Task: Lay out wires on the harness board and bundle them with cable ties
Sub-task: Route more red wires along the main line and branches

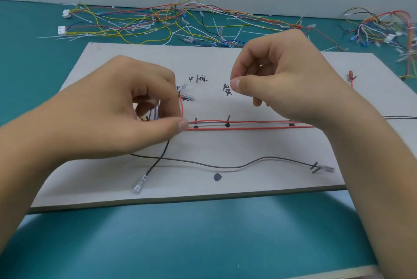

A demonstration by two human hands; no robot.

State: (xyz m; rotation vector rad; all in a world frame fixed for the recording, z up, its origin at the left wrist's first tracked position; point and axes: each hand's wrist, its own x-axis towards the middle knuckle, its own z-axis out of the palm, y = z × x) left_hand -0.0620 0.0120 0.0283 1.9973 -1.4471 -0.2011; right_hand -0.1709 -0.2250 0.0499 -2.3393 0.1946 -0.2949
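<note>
1. The harness board (259,154) lies on the tabletop (203,233).
2. Behind the board, a heap of loose wires (146,23) lies on the tabletop.
3. Behind the board's right corner lies a second heap (383,30).
4. Across the board's middle, long wires (248,128) run left to right beside pegs (228,118).
5. Nearer the board's front edge lies a curved wire (225,167).

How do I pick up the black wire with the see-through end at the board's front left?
Pinch the black wire just behind its clear connector, coming from above at the board's near edge. That end lies flat and free, pointing toward you; higher up, it crosses another black wire and runs under the left hand gripping the red wires.
</note>
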